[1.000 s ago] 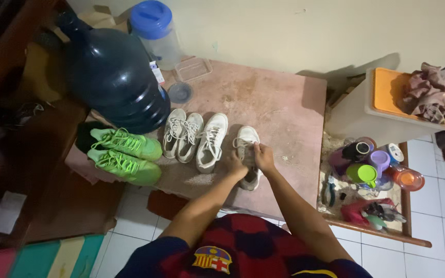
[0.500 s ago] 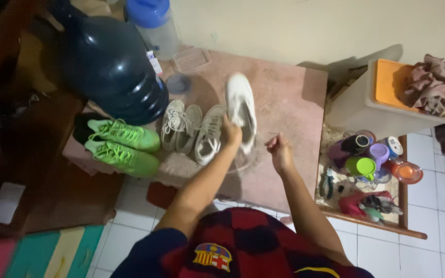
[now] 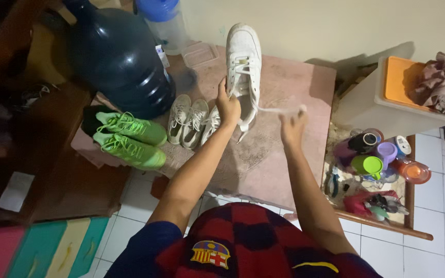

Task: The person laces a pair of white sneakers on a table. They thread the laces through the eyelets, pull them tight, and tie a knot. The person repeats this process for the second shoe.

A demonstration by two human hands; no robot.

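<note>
Currently the left hand (image 3: 228, 107) grips a white lace-up leather sneaker (image 3: 243, 56), held toe-up above the worn pink desk (image 3: 284, 149). Right hand (image 3: 292, 127) is pinched shut on the white shoelace (image 3: 274, 109), drawn taut sideways from the sneaker. Grey sneakers (image 3: 187, 120) and neon-green sneakers (image 3: 130, 139) rest on the desk, left of the raised sneaker.

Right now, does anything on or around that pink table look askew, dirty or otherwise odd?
Yes. The pink tabletop is stained and gritty. The left hand holds a white sneaker up off it, its lace pulled sideways by the right hand. Its likely mate stands alone beside a grey pair.
</note>
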